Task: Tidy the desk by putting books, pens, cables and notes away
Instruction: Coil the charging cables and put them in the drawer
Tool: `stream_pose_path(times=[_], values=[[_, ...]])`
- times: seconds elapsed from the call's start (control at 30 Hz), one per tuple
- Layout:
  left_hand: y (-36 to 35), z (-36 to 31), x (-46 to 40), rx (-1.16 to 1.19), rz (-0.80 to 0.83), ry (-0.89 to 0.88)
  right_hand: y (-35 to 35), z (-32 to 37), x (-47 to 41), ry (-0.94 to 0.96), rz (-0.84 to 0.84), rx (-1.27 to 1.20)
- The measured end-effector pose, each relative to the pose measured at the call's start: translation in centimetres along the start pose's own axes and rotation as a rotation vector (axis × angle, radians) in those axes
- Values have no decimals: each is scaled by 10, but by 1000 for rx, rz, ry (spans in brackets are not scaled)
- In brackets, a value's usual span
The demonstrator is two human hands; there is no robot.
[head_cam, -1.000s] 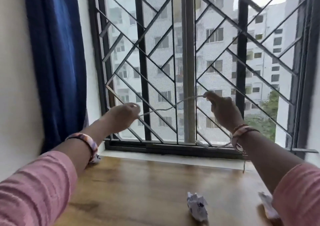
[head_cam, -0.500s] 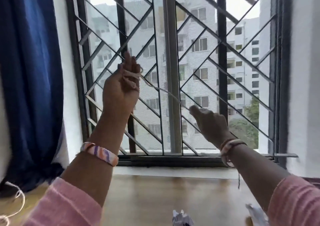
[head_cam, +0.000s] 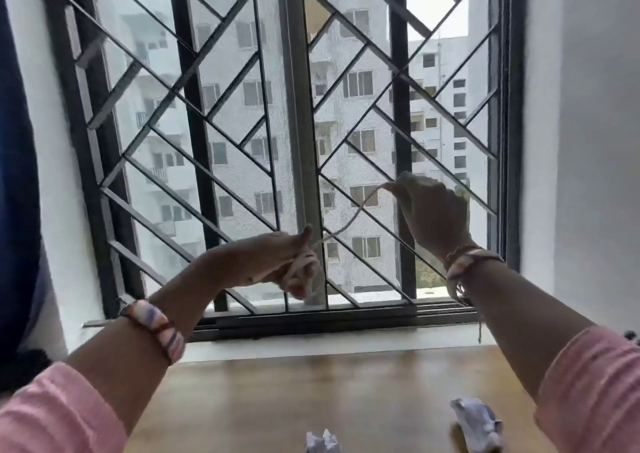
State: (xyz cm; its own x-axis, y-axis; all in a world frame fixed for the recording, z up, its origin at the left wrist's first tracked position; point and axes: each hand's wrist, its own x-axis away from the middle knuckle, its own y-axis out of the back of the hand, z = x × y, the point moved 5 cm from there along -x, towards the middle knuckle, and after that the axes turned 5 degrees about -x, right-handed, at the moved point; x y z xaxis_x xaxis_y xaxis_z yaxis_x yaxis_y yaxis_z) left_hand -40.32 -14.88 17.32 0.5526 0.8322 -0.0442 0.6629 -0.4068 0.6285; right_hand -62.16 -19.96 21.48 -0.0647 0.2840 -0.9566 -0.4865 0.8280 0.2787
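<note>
A thin white cable [head_cam: 349, 222] runs taut between my two raised hands in front of the window. My left hand [head_cam: 291, 265] has several turns of it wound round its curled fingers. Higher and to the right, my right hand [head_cam: 429, 210] pinches the cable's other stretch between thumb and fingertips. Both hands hover above the back of the wooden desk [head_cam: 311, 390]. Two crumpled paper notes lie near the desk's front edge, one [head_cam: 479, 423] at the right and one [head_cam: 322, 444] in the middle, cut off by the frame.
A barred window grille [head_cam: 242, 140] with a sill [head_cam: 311, 343] fills the wall behind the desk. A blue curtain [head_cam: 15, 210] hangs at the far left. A white wall [head_cam: 588, 140] stands at the right.
My left hand dropped from high by the grille to a lower, more central spot, with cable looped on it. My right hand moved up and rightward, still pinching the cable. The view shifted right.
</note>
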Motion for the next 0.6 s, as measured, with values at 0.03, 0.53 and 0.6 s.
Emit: stream_pose_path(times=[0.03,0.53,0.6], values=[[-7,-18,6,161,81,-127,-4,-1,1,-30,42,-16],[59,-9,12,-1069,-840,-68,-17,79,22,309,163,-301],[35,6,11,-734,-395,65,-13,71,11,333,149,-283]])
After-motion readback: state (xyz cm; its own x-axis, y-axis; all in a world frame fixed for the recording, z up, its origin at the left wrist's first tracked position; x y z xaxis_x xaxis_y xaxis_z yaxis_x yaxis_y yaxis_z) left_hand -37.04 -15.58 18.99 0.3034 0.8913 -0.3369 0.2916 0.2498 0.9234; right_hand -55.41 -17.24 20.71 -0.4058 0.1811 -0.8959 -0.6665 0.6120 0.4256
